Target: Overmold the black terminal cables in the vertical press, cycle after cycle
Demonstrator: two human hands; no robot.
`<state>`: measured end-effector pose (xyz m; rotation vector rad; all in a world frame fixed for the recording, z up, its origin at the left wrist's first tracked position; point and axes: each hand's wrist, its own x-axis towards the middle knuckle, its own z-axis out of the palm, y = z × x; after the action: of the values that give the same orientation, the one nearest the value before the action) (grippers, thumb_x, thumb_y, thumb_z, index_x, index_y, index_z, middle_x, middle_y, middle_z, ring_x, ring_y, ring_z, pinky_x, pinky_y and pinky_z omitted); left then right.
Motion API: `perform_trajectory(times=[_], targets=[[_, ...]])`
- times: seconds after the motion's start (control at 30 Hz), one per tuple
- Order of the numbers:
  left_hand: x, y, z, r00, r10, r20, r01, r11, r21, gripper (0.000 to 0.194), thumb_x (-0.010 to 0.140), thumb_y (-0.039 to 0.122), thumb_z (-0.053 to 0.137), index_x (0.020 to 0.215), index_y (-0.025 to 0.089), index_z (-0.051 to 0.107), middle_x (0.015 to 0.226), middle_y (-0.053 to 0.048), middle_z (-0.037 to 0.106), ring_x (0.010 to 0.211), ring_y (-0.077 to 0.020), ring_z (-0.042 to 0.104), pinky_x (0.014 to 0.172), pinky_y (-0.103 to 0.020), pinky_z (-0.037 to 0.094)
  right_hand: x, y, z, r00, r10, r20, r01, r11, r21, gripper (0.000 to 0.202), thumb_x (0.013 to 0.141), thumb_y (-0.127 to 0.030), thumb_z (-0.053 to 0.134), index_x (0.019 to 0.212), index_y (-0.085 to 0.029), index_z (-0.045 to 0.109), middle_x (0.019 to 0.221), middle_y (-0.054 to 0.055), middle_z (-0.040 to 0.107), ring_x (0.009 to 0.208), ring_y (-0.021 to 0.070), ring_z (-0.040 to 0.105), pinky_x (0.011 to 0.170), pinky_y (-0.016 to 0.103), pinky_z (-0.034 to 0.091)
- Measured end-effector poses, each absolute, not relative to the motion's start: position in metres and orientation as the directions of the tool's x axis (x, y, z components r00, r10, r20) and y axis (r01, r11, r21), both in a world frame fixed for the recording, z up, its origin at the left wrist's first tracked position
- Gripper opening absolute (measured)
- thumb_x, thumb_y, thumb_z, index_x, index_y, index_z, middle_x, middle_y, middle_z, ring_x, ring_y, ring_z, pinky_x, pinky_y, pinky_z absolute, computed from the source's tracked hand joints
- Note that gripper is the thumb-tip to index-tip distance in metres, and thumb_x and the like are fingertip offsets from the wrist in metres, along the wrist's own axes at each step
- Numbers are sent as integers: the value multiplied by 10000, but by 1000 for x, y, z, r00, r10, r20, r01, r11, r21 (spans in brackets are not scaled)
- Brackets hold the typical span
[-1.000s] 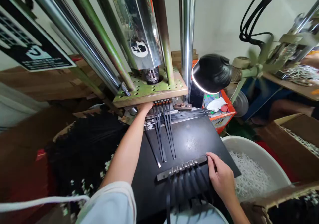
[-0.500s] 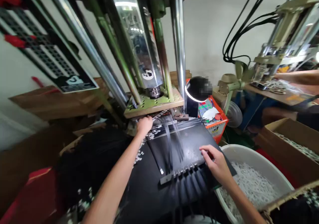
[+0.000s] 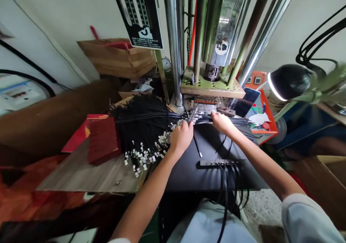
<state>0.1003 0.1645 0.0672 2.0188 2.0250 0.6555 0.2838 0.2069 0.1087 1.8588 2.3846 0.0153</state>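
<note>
Black cables lie in a loose bundle along the far edge of the dark desk (image 3: 186, 174), in front of the press plate (image 3: 213, 87), and some metal-coloured ends show among them (image 3: 203, 117). Both hands are now at this bundle: one second ago the left hand was below the plate and the right hand was at the end of the metal bar (image 3: 220, 162). The left hand (image 3: 181, 136) has its fingers narrow and appears to hold a slim grey piece (image 3: 194, 113), whose kind I cannot tell. The right hand (image 3: 223, 123) touches the cables with bent fingers; whether it grips one is not clear. The thin strands that hung from under the plate are not hanging there now, so I judge the work has passed to the loose cables. The bar lies nearer to the person, untouched, with cables curving down from it. Farther left spreads a big black pile (image 3: 143, 115) beside a dark red block (image 3: 104, 140); at right are an orange box (image 3: 266, 132) and a lit lamp (image 3: 290, 81).
</note>
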Motion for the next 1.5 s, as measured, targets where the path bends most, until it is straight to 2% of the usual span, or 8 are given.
perform_trajectory(times=[0.33,0.5,0.7,0.87,1.0,1.23,1.4,1.5], targets=[[83,168,82,-174,955,239,904,59,424,384,1004,380,325,937,118,597,812,-177,717,761,-284,697,558,-289,354,297,213,140,-365,928,72,928,356,114,327,889,-269,537,1172,-113,583,1080,168,690,987,281,658,840,348,478],[98,153,76,47,964,263,835,-182,519,357,999,366,341,853,153,587,717,-115,692,671,-231,672,548,-281,325,288,213,95,-489,843,223,872,472,130,654,863,-305,618,1429,-70,389,1519,239,334,1403,364,310,1087,493,307],[115,146,59,452,868,204,489,-433,757,204,927,377,533,863,194,596,707,16,641,670,-141,616,601,-224,401,331,168,82,-649,760,29,757,650,-74,250,928,-189,454,1091,-169,643,910,91,687,889,246,628,867,432,438],[127,149,41,561,810,173,615,-547,567,167,875,287,640,1027,217,640,1041,-12,652,915,-164,634,808,-253,478,373,168,74,-646,742,-180,745,562,-358,294,866,-464,620,1010,-220,700,1063,60,665,975,215,625,877,332,491],[134,152,38,642,755,135,670,-638,379,160,881,317,633,995,209,664,1098,-36,624,1026,-198,592,922,-311,470,379,199,60,-521,847,-103,814,457,-358,471,857,-532,592,1189,-202,644,1225,128,597,1135,313,553,970,486,445],[98,136,67,475,879,-29,869,-464,171,259,979,315,436,1055,168,635,1038,-78,656,989,-242,630,887,-366,490,394,165,77,-470,883,-8,790,416,-451,343,958,-387,402,1047,-183,664,1057,129,650,973,258,607,896,424,479],[85,104,86,590,783,-198,793,-516,322,227,953,391,498,1103,259,606,894,13,693,858,-190,677,753,-283,501,412,83,68,-531,842,-89,720,393,-572,243,933,-318,482,1079,-212,645,1007,74,671,861,191,642,773,324,531],[98,84,72,585,767,-264,809,-529,257,235,910,397,570,1090,252,617,858,5,711,821,-220,695,678,-293,498,407,53,42,-521,853,38,748,477,-461,331,873,-89,428,1115,-197,626,1095,102,649,982,213,623,847,348,526]])
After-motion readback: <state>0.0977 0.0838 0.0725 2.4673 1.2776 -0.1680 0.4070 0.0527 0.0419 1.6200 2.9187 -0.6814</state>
